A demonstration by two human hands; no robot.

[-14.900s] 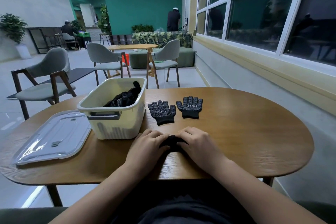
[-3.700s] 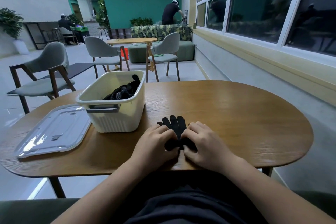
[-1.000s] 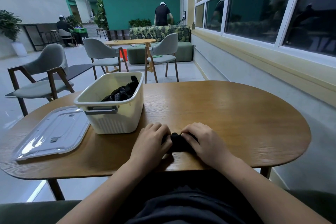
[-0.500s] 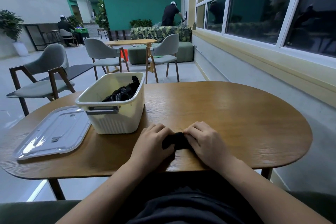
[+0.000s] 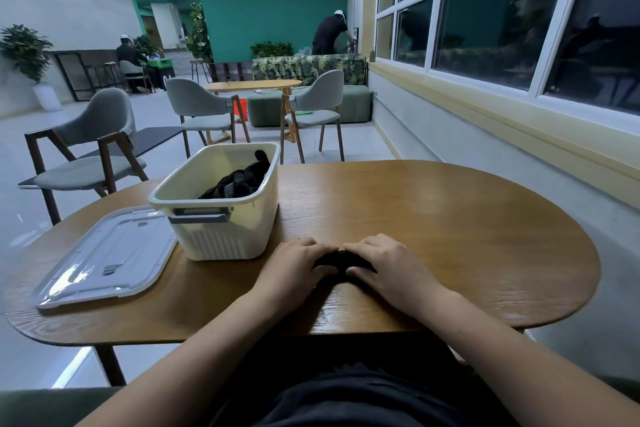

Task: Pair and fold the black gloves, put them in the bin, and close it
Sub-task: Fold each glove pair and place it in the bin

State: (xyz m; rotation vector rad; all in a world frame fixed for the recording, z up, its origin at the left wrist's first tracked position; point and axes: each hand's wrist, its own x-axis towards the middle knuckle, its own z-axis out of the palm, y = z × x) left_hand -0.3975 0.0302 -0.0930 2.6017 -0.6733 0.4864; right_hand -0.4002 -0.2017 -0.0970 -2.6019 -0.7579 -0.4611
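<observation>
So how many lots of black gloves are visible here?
2: a folded bundle on the table, held by the left hand and right hand; a pile inside the cream bin. More may lie hidden in the bin.

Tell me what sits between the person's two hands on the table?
A black glove bundle, held from either side by the left hand and the right hand. The head view shows it.
</observation>
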